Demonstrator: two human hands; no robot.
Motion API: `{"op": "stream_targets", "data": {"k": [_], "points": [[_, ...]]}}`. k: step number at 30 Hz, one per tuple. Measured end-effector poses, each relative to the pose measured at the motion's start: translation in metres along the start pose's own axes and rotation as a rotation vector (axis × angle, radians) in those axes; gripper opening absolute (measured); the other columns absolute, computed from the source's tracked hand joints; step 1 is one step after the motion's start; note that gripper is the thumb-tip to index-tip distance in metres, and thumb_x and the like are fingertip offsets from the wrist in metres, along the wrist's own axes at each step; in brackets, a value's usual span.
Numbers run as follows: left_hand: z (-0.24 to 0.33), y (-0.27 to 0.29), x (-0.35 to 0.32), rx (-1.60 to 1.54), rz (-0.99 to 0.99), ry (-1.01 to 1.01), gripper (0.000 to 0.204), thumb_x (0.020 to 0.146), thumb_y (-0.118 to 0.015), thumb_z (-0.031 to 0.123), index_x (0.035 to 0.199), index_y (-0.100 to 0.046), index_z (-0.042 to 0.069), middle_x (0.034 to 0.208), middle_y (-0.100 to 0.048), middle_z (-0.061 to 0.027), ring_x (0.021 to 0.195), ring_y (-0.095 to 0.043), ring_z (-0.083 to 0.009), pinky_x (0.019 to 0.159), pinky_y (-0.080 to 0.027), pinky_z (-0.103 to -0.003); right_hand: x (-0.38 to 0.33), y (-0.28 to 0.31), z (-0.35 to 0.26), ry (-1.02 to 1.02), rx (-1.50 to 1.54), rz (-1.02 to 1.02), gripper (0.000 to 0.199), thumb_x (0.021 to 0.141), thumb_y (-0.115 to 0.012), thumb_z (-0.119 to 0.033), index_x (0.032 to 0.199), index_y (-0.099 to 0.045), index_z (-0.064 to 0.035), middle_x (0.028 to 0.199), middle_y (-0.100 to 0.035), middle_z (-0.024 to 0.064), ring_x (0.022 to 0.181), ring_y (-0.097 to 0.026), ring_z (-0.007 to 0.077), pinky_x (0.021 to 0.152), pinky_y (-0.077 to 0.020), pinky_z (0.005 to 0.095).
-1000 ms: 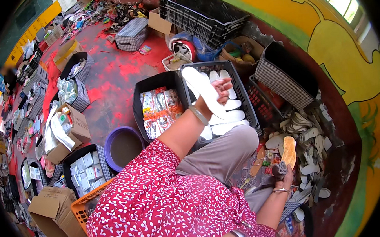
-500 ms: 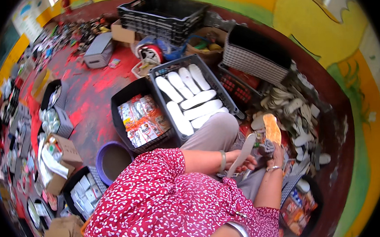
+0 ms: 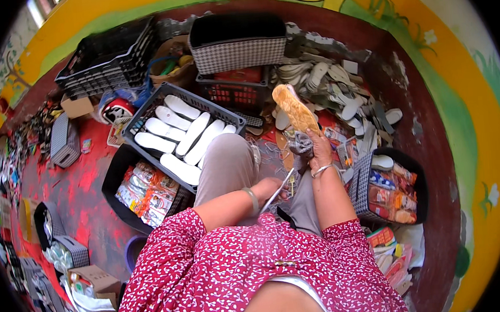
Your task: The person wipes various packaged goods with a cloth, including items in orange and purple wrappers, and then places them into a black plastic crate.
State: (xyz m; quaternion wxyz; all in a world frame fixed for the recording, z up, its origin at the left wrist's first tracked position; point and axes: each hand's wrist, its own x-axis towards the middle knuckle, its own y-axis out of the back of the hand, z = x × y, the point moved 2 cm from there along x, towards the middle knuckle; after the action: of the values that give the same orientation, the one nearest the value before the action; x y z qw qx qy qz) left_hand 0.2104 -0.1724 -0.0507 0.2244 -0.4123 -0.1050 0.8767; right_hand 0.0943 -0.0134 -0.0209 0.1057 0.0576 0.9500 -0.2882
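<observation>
Red-painted floor [image 3: 84, 185] is spreading around the seated person, crowded with crates and boxes. Right hand [image 3: 318, 150] is closing its grip around the lower end of a tan insole [image 3: 295, 110], which is standing up and leaning away above the fist. Left hand [image 3: 268, 188] is gripping a thin metal blade [image 3: 280, 190] pointing toward the right wrist. Behind the knees, a black crate [image 3: 143, 114] is holding white insoles [image 3: 193, 134].
</observation>
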Motion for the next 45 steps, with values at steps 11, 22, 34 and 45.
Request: {"op": "stream_targets", "data": {"k": [11,22,34,45], "points": [[0.011,-0.002,-0.018,-0.252,-0.020,-0.057,0.023,0.083,-0.051,0.020,0.102,-0.051,0.006,0.075,-0.057,-0.0038,0.053,-0.047,-0.0101,0.043,-0.034,-0.021,-0.101,0.149,-0.104,0.092,-0.066,0.185,0.027,0.084,-0.051,-0.006,0.110,-0.054,0.0012,0.095,-0.064,0.0105,0.081,-0.065,0.0206,0.069,-0.0545,0.0332],[0.012,-0.012,-0.002,-0.315,-0.013,-0.008,0.015,0.084,-0.048,0.018,0.093,-0.049,0.007,0.071,-0.058,-0.0060,0.046,-0.045,-0.0109,0.038,-0.034,-0.021,-0.228,0.295,0.073,-0.293,0.242,0.706,0.021,0.086,-0.050,-0.015,0.100,-0.059,-0.0026,0.088,-0.066,0.0098,0.076,-0.065,0.0220,0.071,-0.0534,0.0363],[0.006,-0.007,0.006,-0.273,0.017,0.016,0.017,0.082,-0.050,0.021,0.092,-0.049,0.008,0.072,-0.057,-0.0056,0.048,-0.044,-0.0114,0.040,-0.032,-0.022,-0.168,0.321,0.070,-0.268,0.286,0.681,0.020,0.083,-0.051,-0.010,0.099,-0.058,0.0004,0.089,-0.065,0.0128,0.079,-0.065,0.0271,0.073,-0.0534,0.0405],[0.000,0.000,0.024,-0.305,0.028,0.038,0.016,0.085,-0.049,0.023,0.088,-0.053,0.007,0.072,-0.060,-0.0047,0.049,-0.048,-0.0110,0.041,-0.038,-0.020,-0.160,0.416,0.137,-0.464,0.299,0.767,0.017,0.079,-0.056,-0.010,0.090,-0.064,0.0005,0.084,-0.066,0.0134,0.073,-0.065,0.0285,0.073,-0.0526,0.0426]]}}
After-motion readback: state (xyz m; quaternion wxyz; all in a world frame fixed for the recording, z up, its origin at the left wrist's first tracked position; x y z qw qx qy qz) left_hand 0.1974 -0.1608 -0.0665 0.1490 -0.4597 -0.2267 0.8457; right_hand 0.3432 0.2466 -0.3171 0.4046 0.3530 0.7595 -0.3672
